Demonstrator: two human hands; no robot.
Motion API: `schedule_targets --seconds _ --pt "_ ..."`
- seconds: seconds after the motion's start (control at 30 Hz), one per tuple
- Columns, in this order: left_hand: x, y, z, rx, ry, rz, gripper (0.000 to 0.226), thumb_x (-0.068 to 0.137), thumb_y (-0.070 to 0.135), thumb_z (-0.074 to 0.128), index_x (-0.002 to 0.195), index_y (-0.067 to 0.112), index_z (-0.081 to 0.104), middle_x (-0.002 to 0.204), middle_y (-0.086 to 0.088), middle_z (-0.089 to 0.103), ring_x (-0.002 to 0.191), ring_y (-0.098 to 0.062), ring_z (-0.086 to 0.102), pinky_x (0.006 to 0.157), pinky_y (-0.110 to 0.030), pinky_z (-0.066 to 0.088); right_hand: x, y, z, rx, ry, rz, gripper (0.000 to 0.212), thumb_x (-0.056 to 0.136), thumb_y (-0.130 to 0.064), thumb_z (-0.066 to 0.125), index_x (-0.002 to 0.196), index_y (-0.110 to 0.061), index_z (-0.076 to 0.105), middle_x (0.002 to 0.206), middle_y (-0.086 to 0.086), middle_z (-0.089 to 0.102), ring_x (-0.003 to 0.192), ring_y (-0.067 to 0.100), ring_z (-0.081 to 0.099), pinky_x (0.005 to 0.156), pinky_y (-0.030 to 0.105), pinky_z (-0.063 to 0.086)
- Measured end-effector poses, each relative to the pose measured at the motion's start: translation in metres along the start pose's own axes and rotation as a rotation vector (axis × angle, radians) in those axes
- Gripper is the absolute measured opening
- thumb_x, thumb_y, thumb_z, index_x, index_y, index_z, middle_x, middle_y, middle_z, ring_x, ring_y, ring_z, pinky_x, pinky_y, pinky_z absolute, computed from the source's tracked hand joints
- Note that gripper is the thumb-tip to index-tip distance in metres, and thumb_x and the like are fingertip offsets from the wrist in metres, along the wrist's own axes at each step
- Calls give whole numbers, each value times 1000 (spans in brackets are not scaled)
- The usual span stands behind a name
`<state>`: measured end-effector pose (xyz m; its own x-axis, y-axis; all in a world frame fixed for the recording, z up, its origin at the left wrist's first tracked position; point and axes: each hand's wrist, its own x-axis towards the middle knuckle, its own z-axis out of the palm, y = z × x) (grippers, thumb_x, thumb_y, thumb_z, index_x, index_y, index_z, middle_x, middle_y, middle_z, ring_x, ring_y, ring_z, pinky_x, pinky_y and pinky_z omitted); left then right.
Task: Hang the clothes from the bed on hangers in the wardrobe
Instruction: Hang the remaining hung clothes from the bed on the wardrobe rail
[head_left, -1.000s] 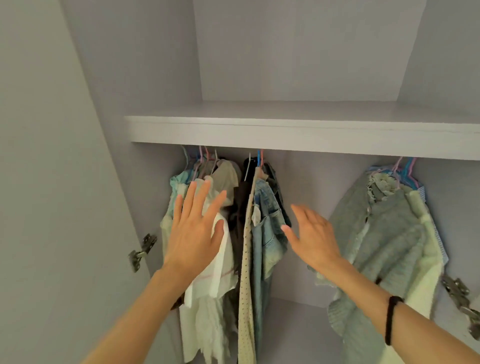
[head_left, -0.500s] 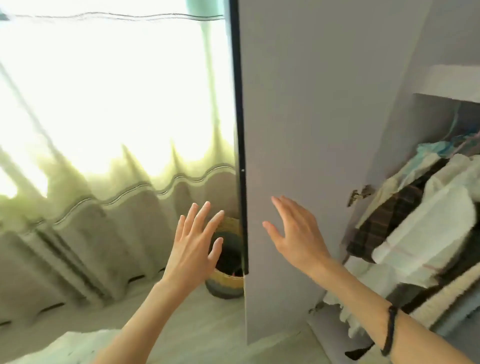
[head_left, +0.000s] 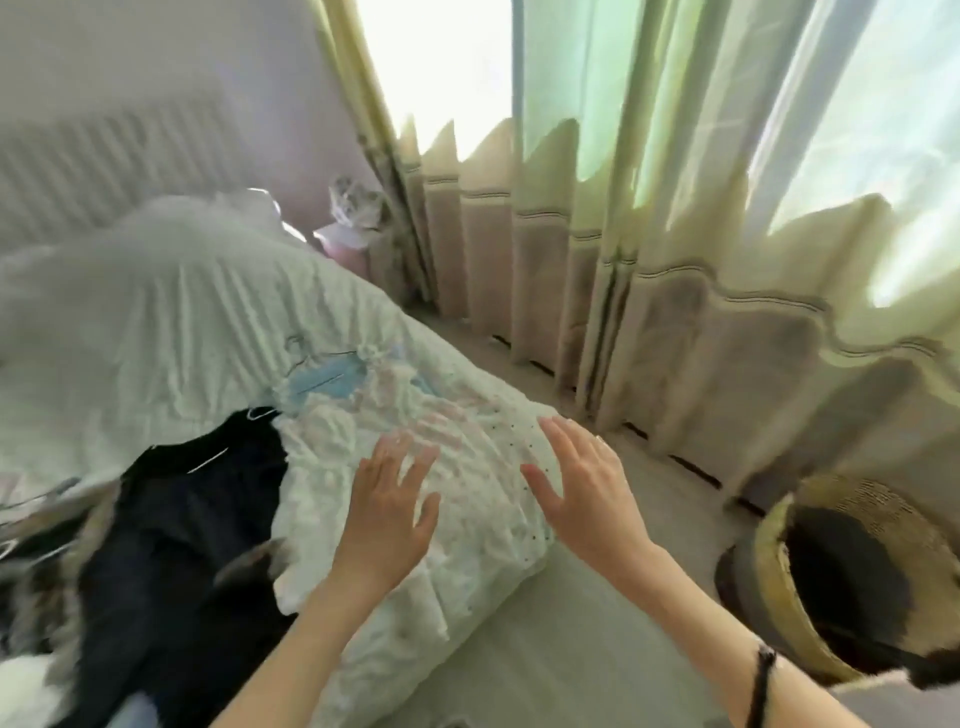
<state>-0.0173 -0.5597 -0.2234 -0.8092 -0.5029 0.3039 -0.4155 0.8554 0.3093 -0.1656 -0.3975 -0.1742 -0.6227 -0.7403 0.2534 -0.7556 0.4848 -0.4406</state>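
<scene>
Clothes lie heaped on the bed (head_left: 156, 312): a pale crinkled garment (head_left: 415, 467) at the near corner, a dark garment (head_left: 197, 519) just beside it on the side away from the curtain (head_left: 675, 312), with thin wire hangers (head_left: 311, 364) showing among them, blurred. Left hand (head_left: 387, 512) and right hand (head_left: 587, 499) hover over the pale garment, fingers straight and spread, holding nothing; contact cannot be told. A woven basket (head_left: 779, 597) stands on the floor near the bed's corner, below the curtain. The step in hand looks like fetching the next piece. Next, both hands likely need to close on the pale garment and lift it free of the heap.
</scene>
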Motion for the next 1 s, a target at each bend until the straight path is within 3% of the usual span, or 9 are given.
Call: schedule_targets --seconds 0.07,0.2,0.3,0.43,0.57,0.63,0.8,1.0 --pt "-39 -29 -13 54 -14 -129 48 88 36 36 131 18 46 137 -15 47 132 -33 31 104 -52 31 5 -31 26 27 -110 -97 55 94 -42 47 140 -15 38 144 6 41 132 25 39 108 38 28" --pt "-110 -79 -36 193 -99 -372 49 86 37 35 125 16 55 132 -13 52 129 -32 34 100 -48 31 5 -91 77 90 -272 -278 56 95 -42 42 142 -14 34 146 5 37 136 24 34 110 37 25" --pt "-156 -112 -48 189 -150 -540 50 86 37 34 123 15 58 130 -13 54 128 -35 39 97 -51 38 2 -126 114 90 -397 -359 57 97 -42 38 147 -19 23 152 0 27 140 17 23 114 32 18" --pt "-198 -149 -49 116 -170 -697 58 86 42 24 130 17 53 138 -12 46 134 -34 32 105 -49 29 5 -161 159 98 -507 -373 55 98 -42 36 147 -22 20 152 -3 25 140 14 21 113 28 15" --pt "-213 -190 -43 40 -190 -765 74 81 52 6 142 23 34 152 -5 23 143 -26 7 114 -40 10 21 -190 206 77 -554 -356 54 97 -41 38 146 -22 23 150 -2 30 139 15 25 112 29 19" --pt "-212 -217 -42 31 -221 -776 59 92 47 15 145 25 27 154 -3 15 144 -22 0 115 -38 6 30 -204 226 65 -564 -320 54 97 -39 40 145 -20 25 149 0 32 138 17 28 111 32 22" --pt "-177 -295 -39 27 -264 -753 48 98 30 36 145 22 27 154 -5 17 143 -23 4 114 -39 9 66 -220 271 22 -586 -243 53 97 -38 41 144 -16 29 148 3 34 137 19 29 111 34 24" --pt "-149 -329 -13 -80 -411 -726 49 99 30 35 146 23 24 155 -3 15 144 -21 1 115 -36 10 106 -194 306 -77 -667 -109 54 96 -37 42 144 -15 29 147 5 36 136 22 32 109 37 28"
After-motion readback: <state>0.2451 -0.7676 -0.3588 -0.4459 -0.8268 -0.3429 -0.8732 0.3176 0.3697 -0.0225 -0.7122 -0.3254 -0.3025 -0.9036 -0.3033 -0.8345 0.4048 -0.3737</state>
